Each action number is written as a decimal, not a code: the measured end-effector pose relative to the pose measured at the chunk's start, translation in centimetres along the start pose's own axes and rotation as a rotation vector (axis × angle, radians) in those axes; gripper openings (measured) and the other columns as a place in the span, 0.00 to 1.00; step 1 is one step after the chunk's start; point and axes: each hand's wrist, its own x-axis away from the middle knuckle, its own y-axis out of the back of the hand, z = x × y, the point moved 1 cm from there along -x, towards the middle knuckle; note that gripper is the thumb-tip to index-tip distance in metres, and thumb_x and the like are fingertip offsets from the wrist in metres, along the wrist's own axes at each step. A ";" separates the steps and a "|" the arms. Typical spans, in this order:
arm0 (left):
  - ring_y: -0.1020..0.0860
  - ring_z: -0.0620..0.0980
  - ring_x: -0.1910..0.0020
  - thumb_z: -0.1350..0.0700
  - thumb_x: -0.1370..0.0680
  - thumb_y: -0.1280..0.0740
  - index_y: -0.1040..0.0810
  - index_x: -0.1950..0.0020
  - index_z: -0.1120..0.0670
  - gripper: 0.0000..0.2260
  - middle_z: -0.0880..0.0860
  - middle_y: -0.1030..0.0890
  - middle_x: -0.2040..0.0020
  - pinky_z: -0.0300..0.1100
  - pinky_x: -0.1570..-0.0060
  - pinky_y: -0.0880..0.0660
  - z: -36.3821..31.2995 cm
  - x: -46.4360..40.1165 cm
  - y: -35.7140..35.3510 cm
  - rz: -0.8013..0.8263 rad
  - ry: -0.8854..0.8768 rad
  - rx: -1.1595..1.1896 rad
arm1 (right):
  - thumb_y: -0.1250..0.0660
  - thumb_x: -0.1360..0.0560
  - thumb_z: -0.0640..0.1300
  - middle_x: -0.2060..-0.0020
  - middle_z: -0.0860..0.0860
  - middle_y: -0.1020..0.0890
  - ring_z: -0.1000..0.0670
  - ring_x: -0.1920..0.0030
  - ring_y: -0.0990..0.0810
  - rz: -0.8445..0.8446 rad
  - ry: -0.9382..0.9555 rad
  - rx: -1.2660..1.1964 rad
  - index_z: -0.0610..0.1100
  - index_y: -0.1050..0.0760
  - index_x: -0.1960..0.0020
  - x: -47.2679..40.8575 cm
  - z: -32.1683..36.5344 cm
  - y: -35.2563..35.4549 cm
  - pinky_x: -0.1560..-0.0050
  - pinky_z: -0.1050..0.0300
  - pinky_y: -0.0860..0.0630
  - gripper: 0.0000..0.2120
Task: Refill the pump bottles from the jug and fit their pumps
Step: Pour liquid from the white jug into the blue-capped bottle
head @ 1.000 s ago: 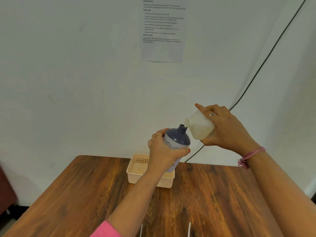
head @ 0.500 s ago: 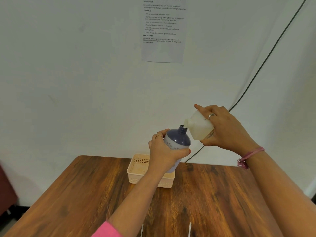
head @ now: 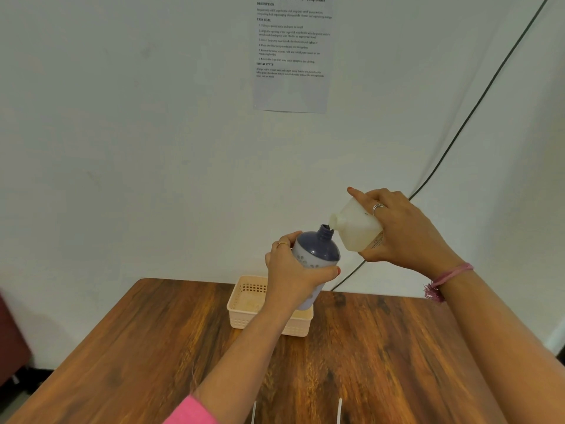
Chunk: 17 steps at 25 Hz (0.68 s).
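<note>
Above the cream perforated plastic basket (head: pixel 244 313) at the far edge of the brown wooden table (head: pixel 153 347), the left hand (head: pixel 293 276) wraps its fingers and thumb round a blue-topped pale plastic pump bottle (head: pixel 316 255), held tilted with its open neck up and to the right. The right hand (head: pixel 403 231) grips a translucent white plastic jug (head: pixel 356 228), tipped so its spout lies just beside the bottle's neck, above and right of the basket.

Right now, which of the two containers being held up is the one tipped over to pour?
The translucent white jug in the right hand: it lies tilted, spout down-left. The blue-topped bottle in the left hand stands nearly upright, mouth up.
</note>
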 end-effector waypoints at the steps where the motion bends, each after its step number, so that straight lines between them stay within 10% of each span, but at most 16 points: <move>1: 0.28 0.52 0.38 0.53 0.40 0.19 0.32 0.35 0.48 0.38 0.50 0.26 0.39 0.52 0.42 0.23 0.0 0.0 0.0 0.002 0.002 -0.001 | 0.21 0.41 0.51 0.38 0.45 0.27 0.44 0.42 0.28 0.000 -0.002 0.000 0.50 0.45 0.24 0.0 0.0 0.0 0.48 0.50 0.26 0.52; 17: 0.28 0.52 0.38 0.53 0.40 0.19 0.32 0.35 0.47 0.38 0.50 0.26 0.39 0.52 0.43 0.23 0.1 0.3 -0.4 0.000 0.005 0.006 | 0.22 0.40 0.50 0.38 0.45 0.27 0.44 0.42 0.28 0.009 -0.009 0.001 0.50 0.45 0.24 0.3 -0.2 -0.2 0.48 0.51 0.27 0.51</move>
